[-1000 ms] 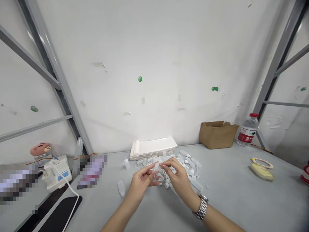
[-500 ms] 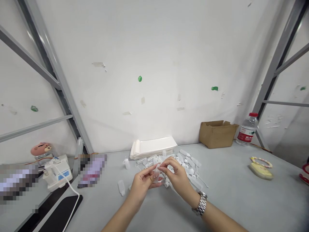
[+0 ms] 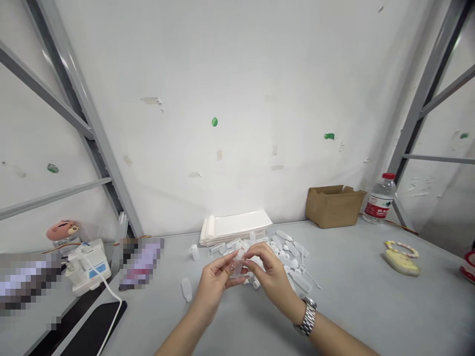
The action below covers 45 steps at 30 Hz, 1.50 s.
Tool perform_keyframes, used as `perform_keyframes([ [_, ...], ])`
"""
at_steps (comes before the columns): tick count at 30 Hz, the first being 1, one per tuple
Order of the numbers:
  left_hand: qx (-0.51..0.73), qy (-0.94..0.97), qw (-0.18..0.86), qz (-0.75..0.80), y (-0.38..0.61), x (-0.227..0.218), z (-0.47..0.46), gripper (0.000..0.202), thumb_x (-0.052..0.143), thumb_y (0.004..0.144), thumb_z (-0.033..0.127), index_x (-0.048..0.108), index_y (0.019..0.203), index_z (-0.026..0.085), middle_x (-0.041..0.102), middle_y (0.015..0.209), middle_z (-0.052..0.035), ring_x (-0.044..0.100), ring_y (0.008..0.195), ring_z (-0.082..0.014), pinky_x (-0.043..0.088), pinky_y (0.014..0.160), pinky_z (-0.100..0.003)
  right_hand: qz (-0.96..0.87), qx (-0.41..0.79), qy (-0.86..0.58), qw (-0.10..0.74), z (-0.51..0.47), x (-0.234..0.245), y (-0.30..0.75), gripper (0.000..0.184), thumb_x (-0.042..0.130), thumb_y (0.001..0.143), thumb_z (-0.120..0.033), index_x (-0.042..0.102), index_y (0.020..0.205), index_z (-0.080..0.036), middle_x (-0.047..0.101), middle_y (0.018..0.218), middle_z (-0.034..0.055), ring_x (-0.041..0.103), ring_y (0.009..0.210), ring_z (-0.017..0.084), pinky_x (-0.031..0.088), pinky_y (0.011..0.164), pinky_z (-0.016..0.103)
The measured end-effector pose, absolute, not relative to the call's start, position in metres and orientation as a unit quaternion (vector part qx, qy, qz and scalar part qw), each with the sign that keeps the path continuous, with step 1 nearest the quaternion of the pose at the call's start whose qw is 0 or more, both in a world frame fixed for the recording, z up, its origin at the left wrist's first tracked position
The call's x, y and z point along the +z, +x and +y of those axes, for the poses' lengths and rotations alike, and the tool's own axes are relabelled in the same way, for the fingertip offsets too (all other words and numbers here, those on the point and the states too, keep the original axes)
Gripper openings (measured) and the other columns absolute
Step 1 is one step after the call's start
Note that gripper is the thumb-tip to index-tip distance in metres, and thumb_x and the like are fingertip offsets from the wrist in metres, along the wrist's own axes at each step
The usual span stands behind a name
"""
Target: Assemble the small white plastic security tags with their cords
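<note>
A small translucent plastic bottle [image 3: 237, 267] is pinched upright between the fingers of my left hand [image 3: 213, 289] and my right hand [image 3: 272, 277]. Its cap end is hard to make out against my fingers. Just behind my hands lies a loose heap of white plastic bottles and caps [image 3: 284, 259], partly hidden by my right hand. A steel wristwatch [image 3: 308, 317] sits on my right wrist. Left of my hands, one bottle [image 3: 186, 289] lies alone, and a small dropper bottle [image 3: 195, 252] stands near the heap.
A stack of white paper sleeves [image 3: 233, 227] lies at the back of the grey table [image 3: 352, 296]. Farther right are a cardboard box [image 3: 334, 206], a water bottle [image 3: 379, 200] and a yellow ring toy [image 3: 402, 259]. A white device [image 3: 89, 267] with a cable stands left.
Both hands still hold the bottle, which has shifted slightly lower. My fingers have changed position a little around it, and the view has barely moved.
</note>
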<state>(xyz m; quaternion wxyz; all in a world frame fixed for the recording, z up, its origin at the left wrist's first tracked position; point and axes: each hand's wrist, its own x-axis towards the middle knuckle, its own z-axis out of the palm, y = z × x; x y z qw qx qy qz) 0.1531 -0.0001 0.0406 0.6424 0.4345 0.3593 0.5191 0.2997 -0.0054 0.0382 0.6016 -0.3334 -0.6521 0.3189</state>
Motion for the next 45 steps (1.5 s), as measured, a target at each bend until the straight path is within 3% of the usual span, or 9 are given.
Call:
perform_keyframes([
  [4, 0.529, 0.43, 0.641, 0.353, 0.153, 0.04, 0.0, 0.031, 0.071, 0.064, 0.032, 0.069, 0.092, 0.02, 0.069, 0.09, -0.0028, 0.066, 0.08, -0.0217, 0.055, 0.074, -0.037, -0.582, 0.421, -0.314, 0.621, -0.004, 0.036, 0.297, 0.011, 0.058, 0.078, -0.024, 0.052, 0.086, -0.023, 0.053, 0.081, -0.001, 0.058, 0.065, 0.013, 0.048, 0.064, 0.03],
  [8, 0.53, 0.43, 0.636, 0.359, 0.154, 0.038, 0.001, 0.032, 0.071, 0.064, 0.031, 0.068, 0.094, 0.019, 0.068, 0.096, -0.0039, 0.065, 0.084, -0.0225, 0.055, 0.078, -0.037, -0.551, 0.468, -0.327, 0.608, -0.001, 0.039, 0.296, 0.016, 0.064, 0.073, -0.028, 0.052, 0.08, -0.02, 0.054, 0.075, -0.0018, 0.059, 0.062, 0.014, 0.047, 0.062, 0.029],
  [16, 0.537, 0.443, 0.619, 0.364, 0.156, 0.036, 0.001, 0.035, 0.07, 0.065, 0.032, 0.067, 0.097, 0.019, 0.067, 0.096, -0.0048, 0.065, 0.085, -0.023, 0.054, 0.079, -0.038, -0.578, 0.347, -0.417, 0.609, -0.001, 0.034, 0.296, 0.015, 0.06, 0.076, -0.034, 0.063, 0.079, -0.02, 0.06, 0.08, 0.0033, 0.057, 0.078, 0.018, 0.045, 0.071, 0.031],
  [20, 0.533, 0.46, 0.613, 0.359, 0.155, 0.037, 0.001, 0.038, 0.071, 0.064, 0.031, 0.066, 0.099, 0.018, 0.065, 0.083, -0.0032, 0.064, 0.084, -0.0231, 0.055, 0.075, -0.038, -0.583, 0.342, -0.41, 0.613, -0.004, 0.038, 0.296, 0.017, 0.058, 0.077, -0.035, 0.067, 0.084, -0.023, 0.059, 0.081, 0.0033, 0.055, 0.079, 0.018, 0.044, 0.071, 0.03],
  [24, 0.533, 0.465, 0.608, 0.361, 0.157, 0.04, -0.001, 0.057, 0.072, 0.063, 0.028, 0.054, 0.115, 0.019, 0.064, 0.072, -0.0013, 0.064, 0.083, -0.0239, 0.055, 0.072, -0.039, -0.532, 0.434, -0.402, 0.606, -0.002, 0.042, 0.298, 0.018, 0.063, 0.071, -0.037, 0.069, 0.075, -0.02, 0.06, 0.076, 0.0034, 0.055, 0.075, 0.018, 0.044, 0.069, 0.03],
  [28, 0.532, 0.453, 0.608, 0.376, 0.159, 0.042, -0.003, 0.064, 0.073, 0.06, 0.029, 0.048, 0.118, 0.016, 0.063, 0.067, -0.0005, 0.064, 0.081, -0.0241, 0.055, 0.07, -0.039, -0.494, 0.5, -0.381, 0.601, -0.001, 0.042, 0.296, 0.018, 0.067, 0.066, -0.037, 0.069, 0.071, -0.019, 0.06, 0.074, 0.0019, 0.056, 0.07, 0.017, 0.045, 0.067, 0.029],
  [35, 0.526, 0.453, 0.609, 0.384, 0.158, 0.042, -0.001, 0.06, 0.074, 0.058, 0.029, 0.052, 0.113, 0.016, 0.064, 0.064, 0.0004, 0.064, 0.074, -0.0208, 0.055, 0.067, -0.036, -0.476, 0.564, -0.347, 0.579, 0.0, 0.039, 0.294, 0.021, 0.069, 0.065, -0.036, 0.067, 0.075, -0.017, 0.063, 0.072, 0.0016, 0.056, 0.068, 0.015, 0.044, 0.069, 0.028],
  [40, 0.516, 0.44, 0.613, 0.405, 0.157, 0.046, -0.002, 0.063, 0.075, 0.056, 0.028, 0.054, 0.114, 0.015, 0.067, 0.068, -0.0022, 0.064, 0.074, -0.0215, 0.055, 0.067, -0.037, -0.503, 0.538, -0.351, 0.578, -0.001, 0.038, 0.293, 0.024, 0.068, 0.065, -0.04, 0.066, 0.074, -0.018, 0.06, 0.067, 0.0008, 0.057, 0.065, 0.016, 0.045, 0.066, 0.029],
  [45, 0.53, 0.435, 0.611, 0.396, 0.159, 0.046, -0.006, 0.047, 0.073, 0.06, 0.03, 0.061, 0.103, 0.016, 0.066, 0.068, -0.0025, 0.064, 0.078, -0.0227, 0.055, 0.07, -0.038, -0.509, 0.528, -0.357, 0.579, 0.001, 0.035, 0.293, 0.02, 0.067, 0.066, -0.038, 0.067, 0.069, -0.018, 0.059, 0.067, -0.0001, 0.055, 0.065, 0.015, 0.044, 0.065, 0.028],
])
